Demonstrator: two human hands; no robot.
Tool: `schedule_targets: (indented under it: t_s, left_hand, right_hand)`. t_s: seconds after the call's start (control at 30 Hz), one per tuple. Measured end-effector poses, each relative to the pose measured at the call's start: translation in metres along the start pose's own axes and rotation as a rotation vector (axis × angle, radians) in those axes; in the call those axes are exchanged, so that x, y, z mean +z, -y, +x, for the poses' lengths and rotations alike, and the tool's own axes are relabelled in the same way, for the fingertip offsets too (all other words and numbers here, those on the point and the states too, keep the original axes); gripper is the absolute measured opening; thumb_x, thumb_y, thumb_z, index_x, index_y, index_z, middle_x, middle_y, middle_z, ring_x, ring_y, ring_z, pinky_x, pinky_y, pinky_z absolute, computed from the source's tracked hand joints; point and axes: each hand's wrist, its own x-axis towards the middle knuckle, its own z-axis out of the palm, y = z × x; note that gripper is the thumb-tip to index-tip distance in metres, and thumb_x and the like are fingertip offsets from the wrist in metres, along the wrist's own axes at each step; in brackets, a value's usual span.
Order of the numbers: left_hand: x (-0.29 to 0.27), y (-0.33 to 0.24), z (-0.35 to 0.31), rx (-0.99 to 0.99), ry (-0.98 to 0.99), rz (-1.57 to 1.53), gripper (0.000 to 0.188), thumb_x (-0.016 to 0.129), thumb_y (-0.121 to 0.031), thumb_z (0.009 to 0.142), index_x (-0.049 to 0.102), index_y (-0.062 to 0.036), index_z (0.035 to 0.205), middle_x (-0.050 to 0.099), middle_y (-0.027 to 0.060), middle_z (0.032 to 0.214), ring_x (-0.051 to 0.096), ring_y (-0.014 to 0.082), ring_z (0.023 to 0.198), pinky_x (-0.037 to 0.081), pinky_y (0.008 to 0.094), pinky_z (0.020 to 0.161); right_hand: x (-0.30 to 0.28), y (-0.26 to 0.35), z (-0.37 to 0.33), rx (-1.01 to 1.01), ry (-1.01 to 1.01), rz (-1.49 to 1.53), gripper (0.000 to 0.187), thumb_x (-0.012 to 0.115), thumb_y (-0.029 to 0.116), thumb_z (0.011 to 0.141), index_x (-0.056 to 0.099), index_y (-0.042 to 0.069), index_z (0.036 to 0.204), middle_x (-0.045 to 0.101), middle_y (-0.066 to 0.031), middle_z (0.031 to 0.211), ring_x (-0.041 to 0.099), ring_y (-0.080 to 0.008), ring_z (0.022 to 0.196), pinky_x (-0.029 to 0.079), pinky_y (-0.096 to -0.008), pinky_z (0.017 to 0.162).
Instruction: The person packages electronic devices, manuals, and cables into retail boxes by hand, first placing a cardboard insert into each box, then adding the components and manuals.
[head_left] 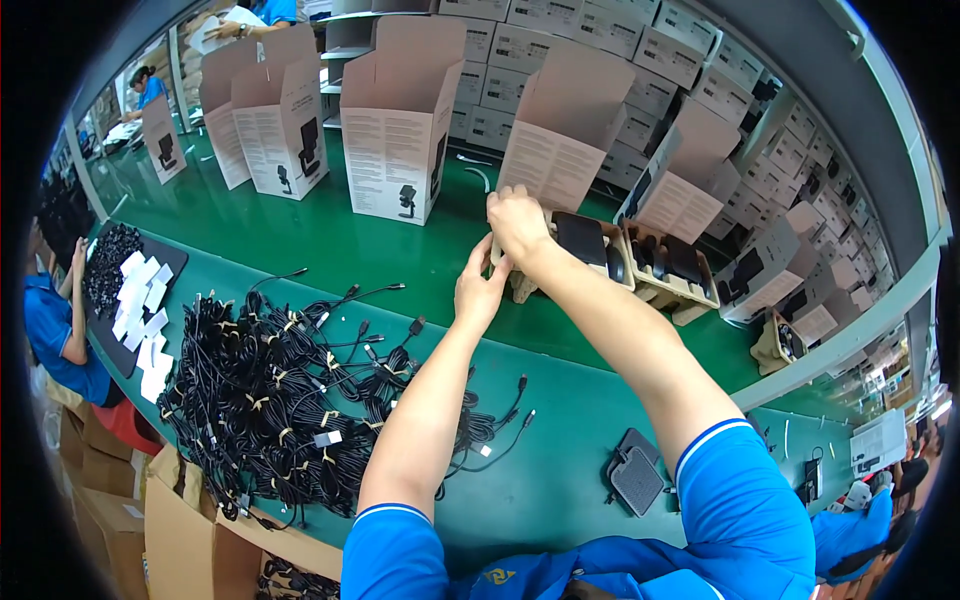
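Note:
My left hand [481, 293] is closed at the left end of a tan moulded-pulp tray [523, 288], its fingertips against the tray's edge. Just above it, my right hand [520, 226] bends down over the same end with its fingers drawn together. Whatever sits between those fingers is hidden. A flat black device [580, 240] lies in the tray, partly behind my right forearm. Behind the tray stands an open white carton [552, 167] with its flap raised. To the right, a second pulp tray [690, 292] holds more black parts.
Bundled black cables [270, 400] cover the near left bench, beside white cards [138, 300] on a dark mat. Open cartons [390, 165] line the back, before stacked white boxes [520, 75]. A black ribbed plate [636, 478] lies near my right sleeve. Co-workers sit at both sides.

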Motion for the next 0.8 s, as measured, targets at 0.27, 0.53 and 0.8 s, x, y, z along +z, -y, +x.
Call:
schedule_targets:
  t_s: [0.27,0.53,0.8]
  left_hand:
    - [0.000,0.001,-0.005,0.001,0.093,-0.123,0.053,0.057,-0.028,0.083,0.040,-0.0096,0.129,0.050,0.0109,0.123,0.049,0.0238,0.113,0.041,0.0306,0.090]
    - [-0.001,-0.023,-0.014,0.401,0.033,0.307,0.056,0.058,-0.011,0.078,0.037,-0.0105,0.131,0.045,0.0086,0.129,0.039,0.0235,0.122,0.034,0.0332,0.098]
    - [-0.008,-0.032,-0.013,0.655,0.058,0.740,0.048,0.057,-0.002,0.073,0.048,-0.0082,0.120,0.050,0.0044,0.125,0.034,0.0208,0.126,0.025,0.0380,0.104]
  right_hand:
    - [-0.017,-0.032,-0.034,0.067,0.308,0.484,0.023,0.052,0.018,0.080,0.059,-0.001,0.091,0.060,-0.0157,0.088,0.056,-0.0324,0.084,0.045,-0.0400,0.071]
    - [-0.048,-0.039,-0.049,0.182,0.517,0.690,0.023,0.049,0.016,0.083,0.060,0.002,0.097,0.061,-0.0142,0.101,0.054,-0.0301,0.100,0.042,-0.0374,0.085]
    - [-0.022,-0.049,-0.082,-0.123,0.079,0.410,0.023,0.051,0.016,0.083,0.060,0.001,0.097,0.062,-0.0093,0.103,0.050,-0.0263,0.108,0.036,-0.0367,0.094]
